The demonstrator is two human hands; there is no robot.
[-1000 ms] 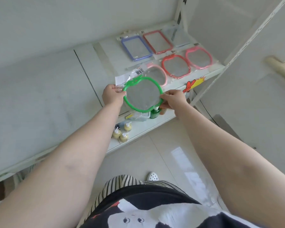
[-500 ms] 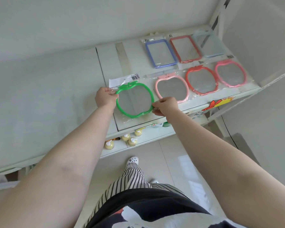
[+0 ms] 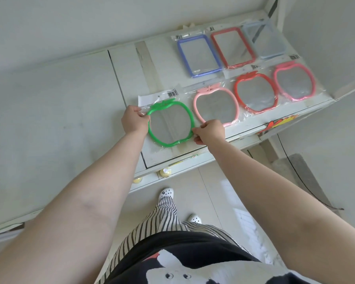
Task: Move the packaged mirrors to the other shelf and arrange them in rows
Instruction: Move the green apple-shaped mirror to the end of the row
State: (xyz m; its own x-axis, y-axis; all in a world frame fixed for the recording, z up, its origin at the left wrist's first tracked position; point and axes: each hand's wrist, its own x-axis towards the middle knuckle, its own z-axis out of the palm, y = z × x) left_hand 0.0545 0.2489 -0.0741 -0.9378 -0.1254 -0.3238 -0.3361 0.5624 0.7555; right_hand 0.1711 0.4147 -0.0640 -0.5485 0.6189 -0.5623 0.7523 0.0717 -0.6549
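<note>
White shelf (image 3: 131,64) at upper centre of frame: both hands, left hand (image 3: 134,119) and right hand (image 3: 210,133), had lowered the green mirror (image 3: 170,124) from mid-air beside the pink mirror (image 3: 215,106), pinching its edges, extending the front row.

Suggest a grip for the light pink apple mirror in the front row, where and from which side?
Probably pinch the rim of the light pink apple mirror at its near edge, from the shelf front. It lies flat in its bag, the red apple mirror crowds its right, and the right hand crowds its near left.

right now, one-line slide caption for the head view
Both hands set a green apple mirror beside the pink one on the shelf.
</note>
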